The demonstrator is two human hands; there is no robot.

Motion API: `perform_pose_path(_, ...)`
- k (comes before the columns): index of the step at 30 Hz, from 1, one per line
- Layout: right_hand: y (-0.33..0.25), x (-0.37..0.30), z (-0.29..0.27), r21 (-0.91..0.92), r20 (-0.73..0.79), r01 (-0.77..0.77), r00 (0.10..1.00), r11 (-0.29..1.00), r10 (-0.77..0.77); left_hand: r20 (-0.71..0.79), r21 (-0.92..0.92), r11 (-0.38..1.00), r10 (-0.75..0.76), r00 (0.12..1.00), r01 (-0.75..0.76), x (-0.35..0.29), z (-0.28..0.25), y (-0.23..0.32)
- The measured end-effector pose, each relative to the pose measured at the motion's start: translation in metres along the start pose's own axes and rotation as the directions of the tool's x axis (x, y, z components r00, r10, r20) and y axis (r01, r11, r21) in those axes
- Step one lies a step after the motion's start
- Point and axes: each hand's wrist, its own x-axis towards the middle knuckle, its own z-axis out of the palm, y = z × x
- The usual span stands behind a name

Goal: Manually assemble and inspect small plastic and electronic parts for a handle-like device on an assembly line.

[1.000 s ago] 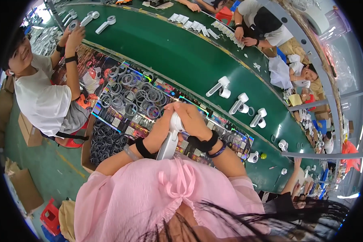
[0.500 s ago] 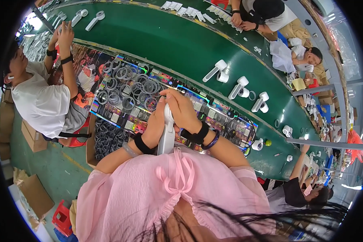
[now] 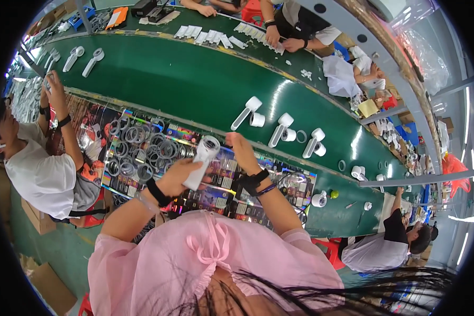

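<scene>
My left hand [image 3: 178,177] grips a white handheld fan [image 3: 199,164] by its handle. The fan's round, hollow head tilts up and away from me, over the table. To the right of it, apart from the fan, is my right hand [image 3: 243,151]. Its fingers are drawn together near the belt's edge, and whatever may be in them is hidden. Many loose grey rings [image 3: 137,150] lie heaped on the printed sheets to the left of my left hand.
A green conveyor belt [image 3: 179,79] runs across ahead, carrying several white fans [image 3: 282,130] with separate round parts. A co-worker [image 3: 39,168] sits close on the left. A grey metal bar [image 3: 405,181] juts in from the right.
My hands have come apart; both were around the fan near my chest. The left has lifted the fan forward with its head tipped up. The view has turned, shifting surroundings leftward.
</scene>
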Motion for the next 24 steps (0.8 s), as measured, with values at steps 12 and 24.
perform_pose_path(12, 0.051, 0.093, -0.062, -0.673, -0.215, -0.049, 0.968, 0.738, -0.132, -0.375, 0.744, 0.597, 0.744, 0.552, -0.299, 0.279, -0.115, 0.100)
perform_pose_path(24, 0.036, 0.109, -0.052, -0.541, -0.167, 0.111, 0.957, 0.833, -0.236, -0.207, 0.953, 0.232, 0.968, 0.144, -0.194, 0.228, -0.041, 0.083)
